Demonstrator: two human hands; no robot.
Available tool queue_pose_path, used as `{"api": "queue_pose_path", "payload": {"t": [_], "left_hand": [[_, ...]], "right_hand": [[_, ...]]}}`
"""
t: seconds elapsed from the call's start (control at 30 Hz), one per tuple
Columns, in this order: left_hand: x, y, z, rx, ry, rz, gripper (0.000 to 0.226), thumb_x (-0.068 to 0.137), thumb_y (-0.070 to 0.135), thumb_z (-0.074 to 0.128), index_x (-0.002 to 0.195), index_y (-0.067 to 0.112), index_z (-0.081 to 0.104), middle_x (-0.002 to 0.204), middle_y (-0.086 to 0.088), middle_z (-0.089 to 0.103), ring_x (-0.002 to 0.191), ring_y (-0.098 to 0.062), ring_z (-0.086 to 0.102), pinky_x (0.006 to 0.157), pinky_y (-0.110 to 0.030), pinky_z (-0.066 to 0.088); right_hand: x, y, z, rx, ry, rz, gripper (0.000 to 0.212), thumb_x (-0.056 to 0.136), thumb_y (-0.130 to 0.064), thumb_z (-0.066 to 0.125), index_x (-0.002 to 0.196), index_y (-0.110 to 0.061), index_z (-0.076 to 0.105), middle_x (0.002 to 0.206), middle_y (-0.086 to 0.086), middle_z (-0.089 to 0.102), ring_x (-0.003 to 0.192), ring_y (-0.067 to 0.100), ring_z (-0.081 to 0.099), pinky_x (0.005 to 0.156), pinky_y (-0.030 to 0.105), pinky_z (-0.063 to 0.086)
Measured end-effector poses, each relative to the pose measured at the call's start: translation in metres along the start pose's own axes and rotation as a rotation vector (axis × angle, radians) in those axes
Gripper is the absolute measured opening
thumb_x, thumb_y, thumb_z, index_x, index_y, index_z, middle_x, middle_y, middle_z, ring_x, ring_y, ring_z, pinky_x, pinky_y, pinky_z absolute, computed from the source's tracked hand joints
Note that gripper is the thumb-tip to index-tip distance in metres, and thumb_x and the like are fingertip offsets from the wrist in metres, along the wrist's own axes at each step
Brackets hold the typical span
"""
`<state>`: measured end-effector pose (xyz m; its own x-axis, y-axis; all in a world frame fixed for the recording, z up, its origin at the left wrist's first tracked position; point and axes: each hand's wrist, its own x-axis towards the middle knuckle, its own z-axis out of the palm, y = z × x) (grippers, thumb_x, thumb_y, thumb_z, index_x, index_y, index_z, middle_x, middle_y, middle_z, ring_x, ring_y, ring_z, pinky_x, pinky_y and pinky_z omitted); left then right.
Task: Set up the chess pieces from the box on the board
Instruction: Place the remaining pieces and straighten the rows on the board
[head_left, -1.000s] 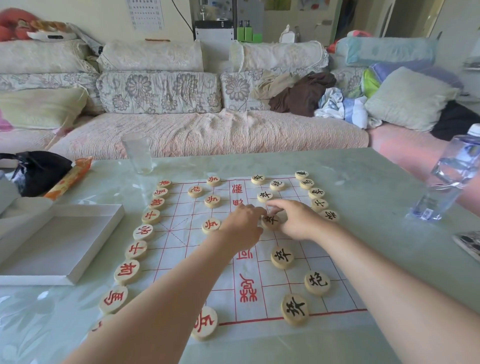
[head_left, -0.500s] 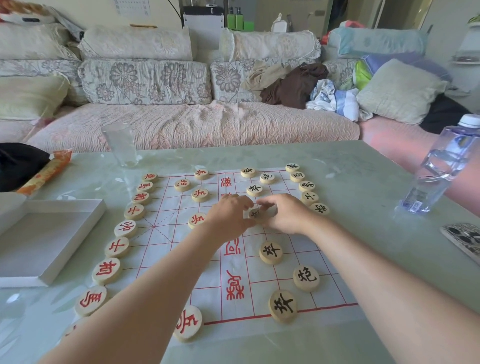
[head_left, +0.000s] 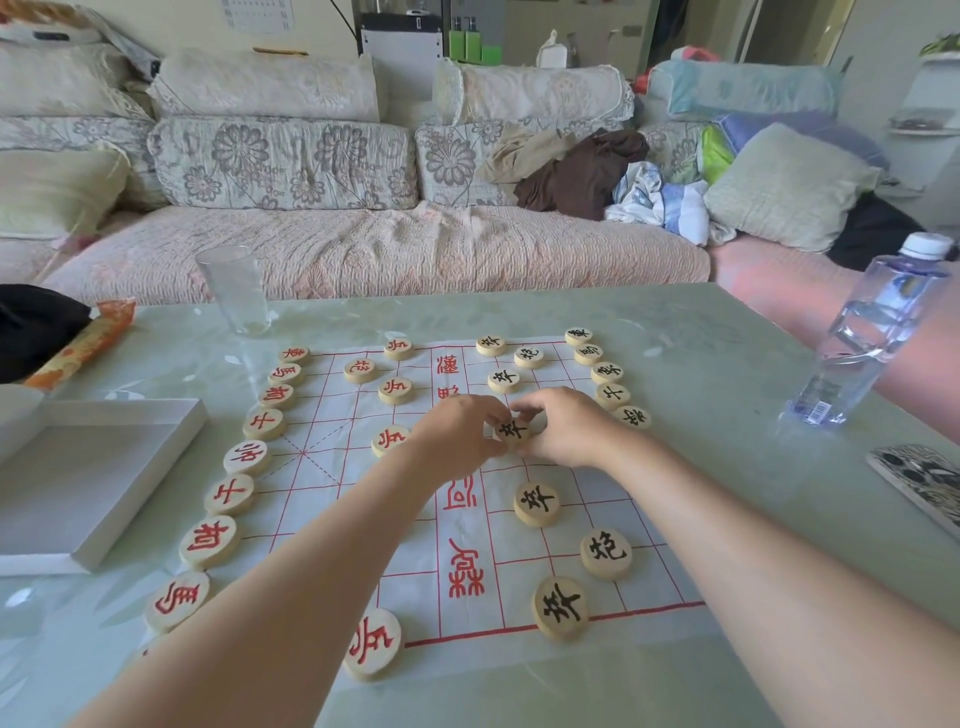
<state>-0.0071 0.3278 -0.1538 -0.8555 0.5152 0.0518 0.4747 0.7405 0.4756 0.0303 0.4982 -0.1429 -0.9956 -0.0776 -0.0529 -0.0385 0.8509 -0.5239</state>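
Observation:
A white paper board (head_left: 332, 447) with red lines lies on the table. Round wooden pieces stand on it: red-lettered ones down the left edge, such as one (head_left: 209, 540), and black-lettered ones on the right, such as one (head_left: 537, 503). My left hand (head_left: 457, 436) and my right hand (head_left: 563, 426) meet over the board's middle. Between their fingertips is one black-lettered piece (head_left: 513, 431), held by both hands. The white box (head_left: 78, 483) lies open at the left with no pieces visible in it.
A clear glass (head_left: 234, 288) stands behind the board. A water bottle (head_left: 867, 338) stands at the right, with a patterned phone case (head_left: 919, 480) near the right edge. A black bag (head_left: 31, 327) and an orange packet (head_left: 85, 343) lie far left. A sofa runs behind the table.
The black-lettered piece stays between both hands' fingertips near the board's middle and now shows its face more fully. The view has shifted slightly. Other pieces have not moved.

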Motion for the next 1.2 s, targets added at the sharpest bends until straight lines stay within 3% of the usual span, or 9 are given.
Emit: {"api": "queue_pose_path", "payload": {"t": [0.13, 0.27, 0.33, 0.43, 0.6, 0.77, 0.87, 1.1, 1.2], "left_hand": [[-0.008, 0.004, -0.004, 0.008, 0.044, 0.002, 0.044, 0.084, 0.025, 0.070, 0.126, 0.027, 0.057, 0.125, 0.005, 0.057, 0.106, -0.016, 0.055, 0.085, -0.026, 0.044], [-0.024, 0.015, -0.013, -0.014, 0.120, 0.044, 0.031, 0.085, 0.020, 0.066, 0.115, 0.027, 0.062, 0.105, 0.008, 0.057, 0.089, -0.009, 0.052, 0.076, -0.021, 0.040], [-0.035, 0.023, -0.018, -0.009, 0.094, 0.062, 0.027, 0.085, 0.019, 0.065, 0.111, 0.026, 0.063, 0.100, 0.010, 0.057, 0.085, -0.008, 0.054, 0.069, -0.017, 0.038], [-0.053, 0.028, -0.019, -0.010, 0.012, 0.039, 0.029, 0.085, 0.022, 0.067, 0.113, 0.029, 0.062, 0.102, 0.013, 0.058, 0.084, -0.006, 0.056, 0.063, -0.013, 0.040], [-0.078, 0.032, -0.007, -0.016, -0.083, -0.022, 0.041, 0.085, 0.024, 0.069, 0.124, 0.028, 0.057, 0.120, 0.011, 0.060, 0.098, -0.011, 0.058, 0.082, -0.022, 0.046], [-0.086, 0.045, 0.004, -0.010, -0.071, -0.006, 0.046, 0.083, 0.025, 0.069, 0.127, 0.028, 0.056, 0.122, 0.010, 0.061, 0.102, -0.013, 0.059, 0.088, -0.029, 0.050], [-0.088, 0.046, 0.005, 0.015, -0.054, 0.000, 0.042, 0.083, 0.030, 0.069, 0.124, 0.028, 0.059, 0.120, 0.011, 0.062, 0.101, -0.012, 0.058, 0.087, -0.029, 0.050], [-0.086, 0.042, 0.004, 0.019, -0.061, -0.008, 0.041, 0.081, 0.028, 0.072, 0.119, 0.031, 0.060, 0.119, 0.012, 0.061, 0.096, -0.010, 0.058, 0.086, -0.031, 0.051], [-0.089, 0.044, -0.006, 0.024, -0.008, 0.006, 0.042, 0.080, 0.027, 0.073, 0.120, 0.030, 0.060, 0.117, 0.010, 0.058, 0.091, -0.008, 0.056, 0.079, -0.023, 0.048]], "right_hand": [[-0.006, -0.002, -0.003, 0.011, 0.055, 0.048, 0.049, 0.082, -0.042, 0.072, 0.129, -0.034, 0.060, 0.114, -0.015, 0.061, 0.104, 0.011, 0.058, 0.084, 0.025, 0.046], [-0.024, -0.008, -0.012, 0.002, 0.040, 0.039, 0.023, 0.085, -0.030, 0.067, 0.108, -0.032, 0.065, 0.102, -0.012, 0.063, 0.091, 0.011, 0.059, 0.072, 0.023, 0.046], [-0.035, -0.011, -0.014, -0.030, -0.027, 0.055, 0.019, 0.084, -0.027, 0.065, 0.102, -0.033, 0.066, 0.098, -0.014, 0.063, 0.091, 0.010, 0.061, 0.074, 0.023, 0.048], [-0.052, -0.015, -0.015, -0.100, -0.118, 0.072, 0.032, 0.080, -0.031, 0.068, 0.111, -0.035, 0.064, 0.102, -0.015, 0.063, 0.095, 0.010, 0.061, 0.083, 0.026, 0.052], [-0.079, -0.014, -0.011, -0.129, -0.114, 0.073, 0.057, 0.078, -0.033, 0.075, 0.133, -0.032, 0.056, 0.111, -0.014, 0.060, 0.103, 0.010, 0.058, 0.090, 0.027, 0.049], [-0.085, -0.014, 0.001, -0.122, -0.098, 0.080, 0.039, 0.078, -0.046, 0.071, 0.116, -0.038, 0.066, 0.106, -0.015, 0.066, 0.097, 0.011, 0.062, 0.085, 0.031, 0.054], [-0.085, -0.018, 0.001, -0.121, -0.113, 0.061, 0.042, 0.076, -0.053, 0.073, 0.115, -0.036, 0.067, 0.104, -0.014, 0.065, 0.096, 0.011, 0.062, 0.086, 0.033, 0.054], [-0.085, -0.018, -0.002, -0.144, -0.118, 0.049, 0.051, 0.079, -0.043, 0.074, 0.127, -0.037, 0.060, 0.110, -0.013, 0.062, 0.100, 0.012, 0.059, 0.086, 0.029, 0.051], [-0.090, -0.020, -0.009, -0.141, -0.070, 0.050, 0.054, 0.082, -0.035, 0.070, 0.133, -0.036, 0.054, 0.113, -0.015, 0.058, 0.102, 0.011, 0.057, 0.082, 0.026, 0.046]]}}
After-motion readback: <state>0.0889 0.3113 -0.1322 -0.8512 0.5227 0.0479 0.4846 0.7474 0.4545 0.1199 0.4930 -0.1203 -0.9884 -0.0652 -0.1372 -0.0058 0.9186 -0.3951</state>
